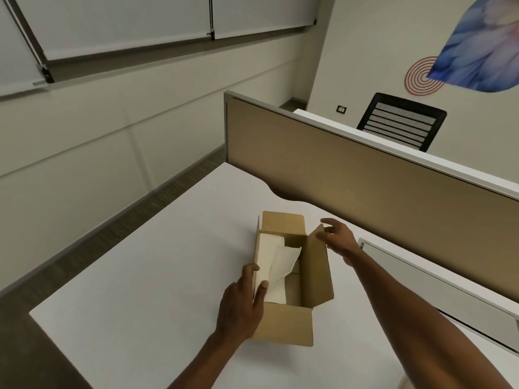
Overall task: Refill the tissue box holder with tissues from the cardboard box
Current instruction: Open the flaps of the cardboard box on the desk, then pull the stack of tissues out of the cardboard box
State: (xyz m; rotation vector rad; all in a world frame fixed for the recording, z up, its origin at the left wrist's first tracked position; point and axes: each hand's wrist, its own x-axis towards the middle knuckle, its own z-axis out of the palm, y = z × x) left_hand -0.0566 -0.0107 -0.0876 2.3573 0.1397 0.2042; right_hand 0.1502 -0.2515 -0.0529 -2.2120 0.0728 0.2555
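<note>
A: Two hands are on the cardboard box (289, 279), which sits on the desk (140, 276) near its far edge, just short of the partition (365, 175). Your left hand (243, 301) clamps the near left wall, thumb hooked over the rim and touching the tissues (276, 266). Your right hand (337, 238) has its fingers spread loosely, fingertips on the top of the upright right flap (316, 265), holding nothing.

B: How will the tissues handle?

A: Soft and light, I'd judge. One sheet is already peeling up from the stack, so a pinch on top would likely pull loose sheets. You'd do better to slide your fingers down both long sides and lift the stack as a block.

B: And room to move?

A: Plenty. The desk's left side and near edge are bare. On the right, the partition and the cable tray (438, 287) along it crowd you. I can't see the holder anywhere.
</note>
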